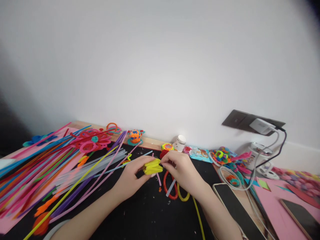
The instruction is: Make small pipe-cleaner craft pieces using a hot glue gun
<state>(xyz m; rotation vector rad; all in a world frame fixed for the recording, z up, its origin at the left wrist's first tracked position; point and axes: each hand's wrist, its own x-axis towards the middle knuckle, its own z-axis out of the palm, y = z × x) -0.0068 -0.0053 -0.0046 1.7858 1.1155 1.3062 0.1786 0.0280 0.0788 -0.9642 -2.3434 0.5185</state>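
Note:
My left hand [131, 178] and my right hand [180, 170] meet over a black mat [140, 213]. Both hold a folded bundle of yellow pipe cleaner [152, 166] between their fingertips, left hand on its left end, right hand on its right end. A pink stem [158, 178] hangs down from the bundle. Just below my right hand lie a red pipe-cleaner loop [168, 190] and a yellow loop [183, 196] with a long yellow tail.
A large pile of colourful pipe cleaners [50, 166] covers the left side. Finished pipe-cleaner flowers [135, 135] and a small white cup [179, 142] stand by the wall. A phone [232, 206], charger cables [252, 166] and pink paper [277, 213] lie to the right.

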